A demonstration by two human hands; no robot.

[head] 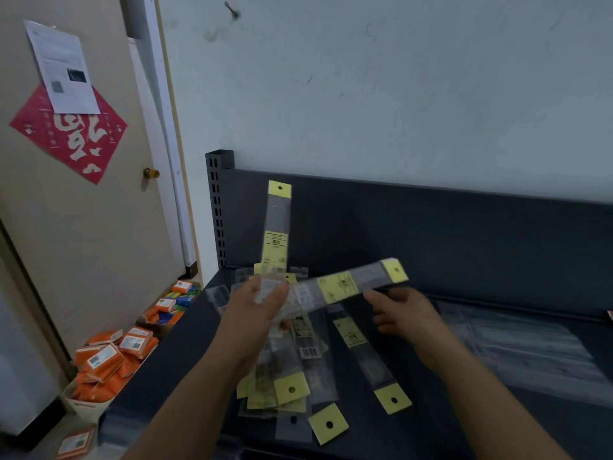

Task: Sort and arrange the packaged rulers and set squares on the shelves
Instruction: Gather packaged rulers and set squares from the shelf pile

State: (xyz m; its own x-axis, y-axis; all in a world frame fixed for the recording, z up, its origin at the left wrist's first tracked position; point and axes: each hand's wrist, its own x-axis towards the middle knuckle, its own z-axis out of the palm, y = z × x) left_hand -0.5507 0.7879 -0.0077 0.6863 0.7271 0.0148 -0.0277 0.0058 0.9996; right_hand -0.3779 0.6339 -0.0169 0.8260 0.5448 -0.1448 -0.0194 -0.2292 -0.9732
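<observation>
Left hand (pixel 257 310) gripping rulers (pixel 338 287), pile (pixel 292 390) beneath, orange packets (pixel 106 356) beside shelf (pixel 464 260)

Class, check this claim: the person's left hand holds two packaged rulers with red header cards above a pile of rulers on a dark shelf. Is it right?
Not quite. The head view shows yellow header cards, not red. The left hand does hold two packaged rulers above the pile of rulers on the dark shelf.
</observation>
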